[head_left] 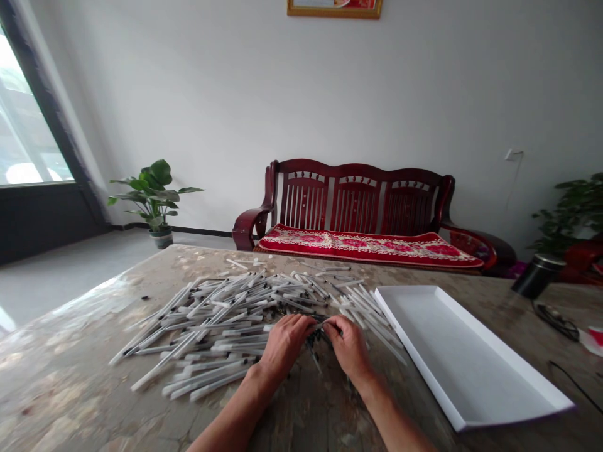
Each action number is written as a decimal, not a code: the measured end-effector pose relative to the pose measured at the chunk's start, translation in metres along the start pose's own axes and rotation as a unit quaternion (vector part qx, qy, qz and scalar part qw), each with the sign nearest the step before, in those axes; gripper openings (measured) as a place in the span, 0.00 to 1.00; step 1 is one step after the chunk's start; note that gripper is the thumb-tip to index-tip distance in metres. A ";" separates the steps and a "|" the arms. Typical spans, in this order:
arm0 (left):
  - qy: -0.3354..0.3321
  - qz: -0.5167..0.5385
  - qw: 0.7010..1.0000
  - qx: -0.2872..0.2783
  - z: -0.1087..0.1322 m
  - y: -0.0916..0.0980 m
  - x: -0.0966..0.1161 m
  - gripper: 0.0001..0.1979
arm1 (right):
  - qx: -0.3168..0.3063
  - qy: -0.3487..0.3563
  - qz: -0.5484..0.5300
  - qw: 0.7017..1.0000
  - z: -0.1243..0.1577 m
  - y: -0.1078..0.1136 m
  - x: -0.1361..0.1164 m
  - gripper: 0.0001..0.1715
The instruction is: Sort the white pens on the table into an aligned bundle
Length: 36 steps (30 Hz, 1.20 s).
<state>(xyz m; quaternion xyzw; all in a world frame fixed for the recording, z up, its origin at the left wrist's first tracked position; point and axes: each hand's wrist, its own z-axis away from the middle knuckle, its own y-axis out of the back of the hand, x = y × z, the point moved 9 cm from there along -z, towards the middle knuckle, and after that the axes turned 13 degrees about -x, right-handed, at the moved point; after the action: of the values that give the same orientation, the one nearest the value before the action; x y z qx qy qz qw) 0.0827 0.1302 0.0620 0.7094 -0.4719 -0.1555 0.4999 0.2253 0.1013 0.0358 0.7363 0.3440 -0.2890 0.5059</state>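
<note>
Pens (242, 331) lie heaped left of the white tray (475, 351), plus a looser fan of barrels (370, 307) close by its left wall. From my remote end I log the left hand (288, 344) and right hand (348, 349) as pinched narrow, left of the tray, fingertips nearly meeting, seemingly on one small piece (320, 324) (too tiny for me to tell which part). Dark parts (313, 351) sit just beneath. Risks, my judgement: so fine a pinch could slip, losing the piece among those dark parts; bumping the heap could roll pens; a sweep toward the tray could scatter the fan.
</note>
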 end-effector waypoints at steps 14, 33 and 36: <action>0.084 0.009 0.993 0.085 0.010 0.031 -0.037 0.19 | 0.222 -0.123 0.019 0.967 0.009 0.085 0.068 0.21; 0.185 0.738 0.599 0.250 0.015 -0.013 -0.060 0.22 | -0.094 -0.024 -0.116 0.988 0.002 -0.013 -0.010 0.29; 0.191 0.747 0.590 0.241 0.015 -0.020 -0.055 0.22 | -0.143 -0.050 -0.181 0.972 0.002 -0.025 -0.007 0.30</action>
<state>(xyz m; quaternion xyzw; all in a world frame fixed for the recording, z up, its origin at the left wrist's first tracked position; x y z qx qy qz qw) 0.0547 0.1683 0.0244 0.2162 -0.7500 0.5309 0.3301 0.2013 0.1044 0.0266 0.5664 0.4834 -0.3602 0.5619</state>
